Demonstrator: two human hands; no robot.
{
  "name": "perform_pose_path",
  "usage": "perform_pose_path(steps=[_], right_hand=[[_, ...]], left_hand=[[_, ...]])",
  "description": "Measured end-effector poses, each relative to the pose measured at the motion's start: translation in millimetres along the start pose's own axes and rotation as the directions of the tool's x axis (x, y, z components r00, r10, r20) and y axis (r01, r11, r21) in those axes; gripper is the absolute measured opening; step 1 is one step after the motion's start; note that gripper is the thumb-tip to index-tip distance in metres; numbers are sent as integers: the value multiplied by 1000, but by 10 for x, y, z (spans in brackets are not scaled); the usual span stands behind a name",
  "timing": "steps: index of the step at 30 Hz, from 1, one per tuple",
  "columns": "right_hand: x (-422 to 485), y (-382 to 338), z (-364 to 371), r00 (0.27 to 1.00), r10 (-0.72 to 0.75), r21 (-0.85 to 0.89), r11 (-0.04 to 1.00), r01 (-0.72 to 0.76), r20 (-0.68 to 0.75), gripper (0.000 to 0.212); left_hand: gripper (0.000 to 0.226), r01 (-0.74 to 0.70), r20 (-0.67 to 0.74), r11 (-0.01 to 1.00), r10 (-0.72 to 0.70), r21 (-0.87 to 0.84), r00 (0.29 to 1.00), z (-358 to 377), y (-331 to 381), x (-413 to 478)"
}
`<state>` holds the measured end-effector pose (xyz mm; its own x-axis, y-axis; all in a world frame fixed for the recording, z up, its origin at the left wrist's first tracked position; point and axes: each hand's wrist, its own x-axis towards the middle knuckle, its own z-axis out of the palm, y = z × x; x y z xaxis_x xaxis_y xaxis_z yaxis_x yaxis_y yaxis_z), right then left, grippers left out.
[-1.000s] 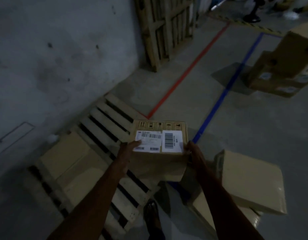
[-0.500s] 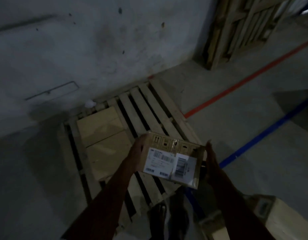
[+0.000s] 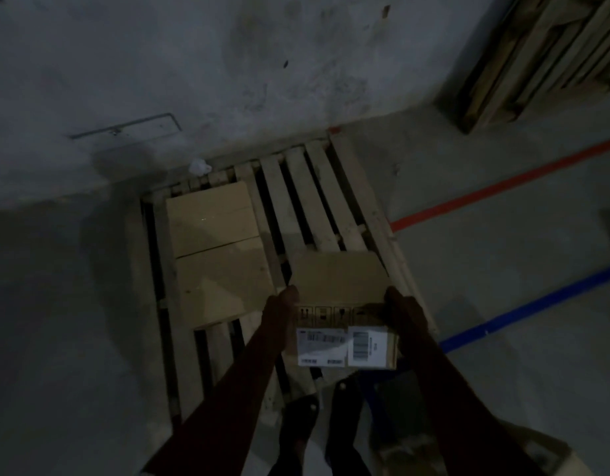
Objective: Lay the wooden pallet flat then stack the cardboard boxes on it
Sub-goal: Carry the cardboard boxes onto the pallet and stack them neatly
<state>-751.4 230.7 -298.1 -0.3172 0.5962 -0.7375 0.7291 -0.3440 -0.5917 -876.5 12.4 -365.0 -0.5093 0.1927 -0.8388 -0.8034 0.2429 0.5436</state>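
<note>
the left hand and the right hand press flat on the two opposite sides of a cardboard box, held over the near right part of the wooden pallet, which lies flat by the wall. two other boxes already rest on its left part. the grip is only a squeeze, so the box could slip. if it lands across a gap or over the pallet edge, it may tilt.

The cardboard box carries white barcode labels and handling pictograms, all too blurred to read.
</note>
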Motion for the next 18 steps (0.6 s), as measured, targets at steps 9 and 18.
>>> perform_pose_path(steps=[9, 18], right_hand=[[118, -418, 195, 958, -223, 252, 952, 174, 181, 6], [-218, -324, 1303, 879, -274, 177, 959, 220, 391, 60]], left_hand=[[73, -179, -258, 984, 174, 3, 950, -16, 525, -337], [52, -246, -332, 941, 315, 234, 889, -1279, 773, -434]])
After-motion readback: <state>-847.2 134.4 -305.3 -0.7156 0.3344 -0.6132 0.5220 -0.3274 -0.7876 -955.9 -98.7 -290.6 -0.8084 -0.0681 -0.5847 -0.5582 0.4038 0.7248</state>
